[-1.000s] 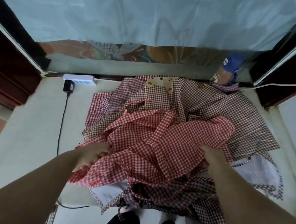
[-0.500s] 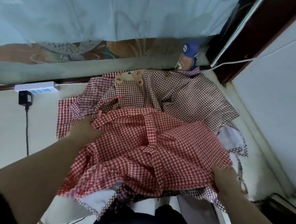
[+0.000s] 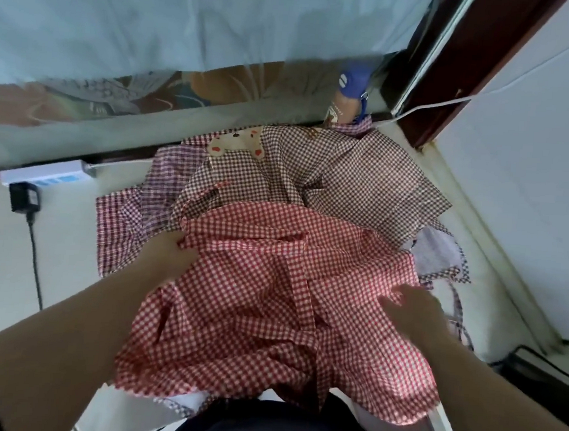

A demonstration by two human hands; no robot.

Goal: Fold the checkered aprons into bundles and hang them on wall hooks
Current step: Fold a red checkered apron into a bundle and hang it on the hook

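2 bare forearms reach forward from the lower corners. The left hand point(image 3: 169, 257) has its grip closed on a bunched edge of the red checkered apron point(image 3: 270, 298), fingers curled into the cloth. The right hand point(image 3: 411, 311) is blurred; its grip seems open, fingers straight and flat on the same apron. The apron spreads rumpled between the 2 grips, a strap crossing its middle. Beyond both grips lies a brown checkered apron point(image 3: 362, 187) with a bear patch point(image 3: 237, 143), partly under the red one. Left of the left grip, a purple checkered apron point(image 3: 124, 217) lies on the pale surface point(image 3: 3, 263).
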